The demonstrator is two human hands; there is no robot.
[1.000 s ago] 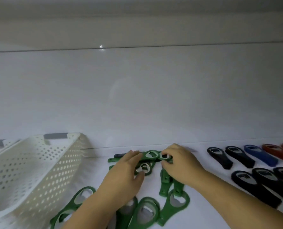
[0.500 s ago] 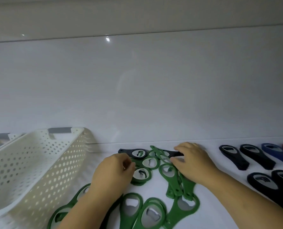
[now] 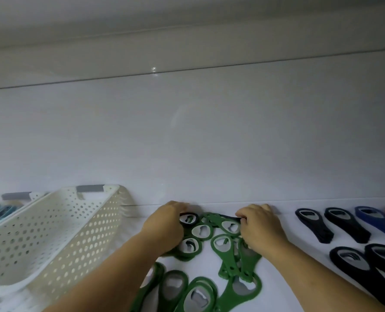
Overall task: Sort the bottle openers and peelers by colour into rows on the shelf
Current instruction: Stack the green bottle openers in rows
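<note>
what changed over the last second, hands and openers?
The hands moved apart: left hand leftward, right hand rightward, spreading the green openers. A black opener came into view by the left hand; the right now seems to pinch a dark handle. Basket and the sorted rows stayed put.

We see through one wide-angle camera worn on the head, facing forward and slightly down, close over the shelf (image 3: 292,226) toward its back wall (image 3: 209,143).
</note>
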